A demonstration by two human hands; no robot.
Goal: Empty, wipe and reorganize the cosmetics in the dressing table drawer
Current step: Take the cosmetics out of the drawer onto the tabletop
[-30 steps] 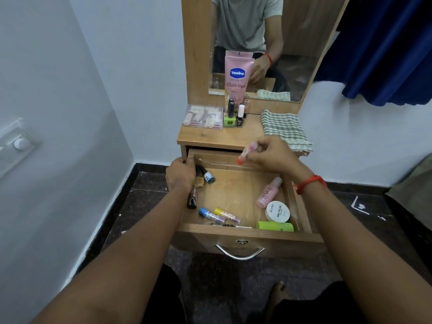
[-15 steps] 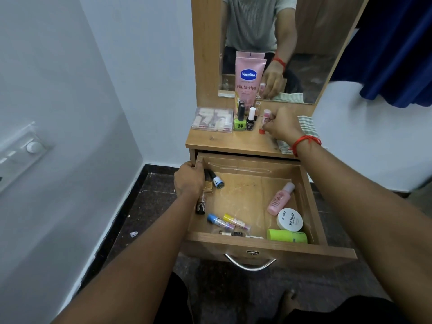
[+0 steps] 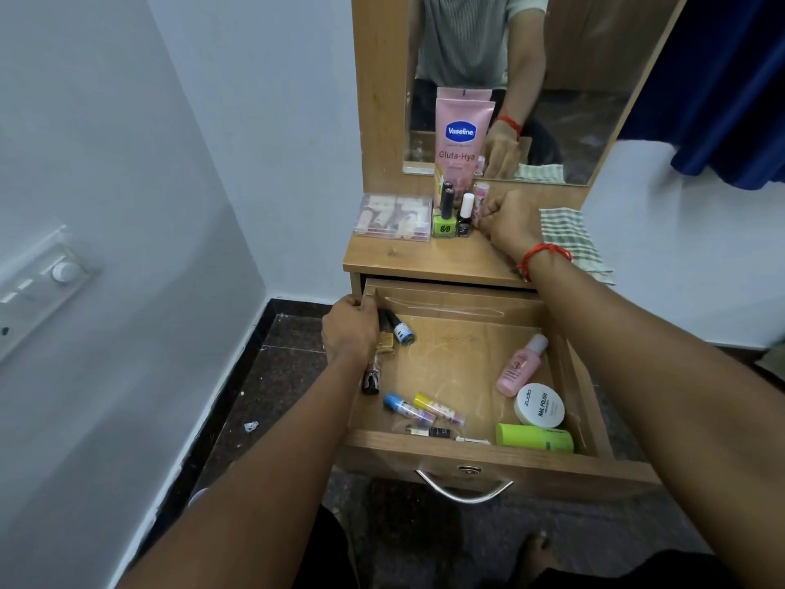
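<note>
Gripping the drawer point(image 3: 429, 440) wall, the left hand point(image 3: 350, 329) half hides two bottles point(image 3: 401, 330); the right hand point(image 3: 506, 221) curls round a mostly covered, perhaps pink, tube point(image 3: 481, 192). One white jar point(image 3: 539, 405) lies inside.

— Left hand point(image 3: 350, 329)?
— Gripping the left wall of the open drawer point(image 3: 382, 440), near its back.
— Right hand point(image 3: 507, 221)?
— Over the tabletop point(image 3: 408, 259), fingers curled on a small pink tube point(image 3: 481, 193), just beside the nail polish bottles point(image 3: 444, 218).
— Drawer contents, right side?
— Pink bottle point(image 3: 520, 367), white jar point(image 3: 539, 405), green tube point(image 3: 533, 437).
</note>
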